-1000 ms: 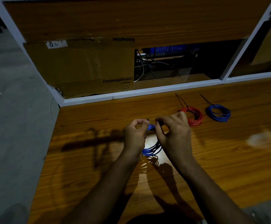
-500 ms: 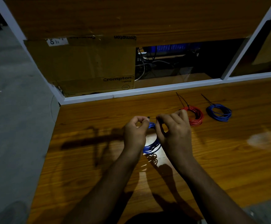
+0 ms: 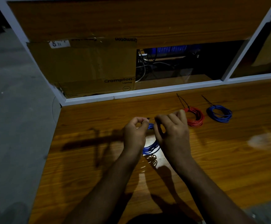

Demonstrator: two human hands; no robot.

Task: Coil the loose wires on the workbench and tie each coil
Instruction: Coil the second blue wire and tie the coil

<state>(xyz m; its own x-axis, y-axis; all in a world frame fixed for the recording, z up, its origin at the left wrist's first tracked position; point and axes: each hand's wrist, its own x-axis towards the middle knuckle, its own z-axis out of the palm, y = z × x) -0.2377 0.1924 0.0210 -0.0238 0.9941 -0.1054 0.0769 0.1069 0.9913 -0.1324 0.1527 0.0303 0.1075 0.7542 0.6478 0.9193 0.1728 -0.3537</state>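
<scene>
Left hand (image 3: 135, 134) and right hand (image 3: 174, 132) both pinch black tie (image 3: 151, 118) over blue coil (image 3: 151, 147), raised above worktop (image 3: 228, 159)

Crompton on the carton

A cardboard box (image 3: 86, 68) behind the workbench carries the brand "Crompton" on its lower front flap, with a smaller line under it too blurred to read. The same word stands upside down on the top flap. A white label (image 3: 58, 43) bears unreadable letters
</scene>
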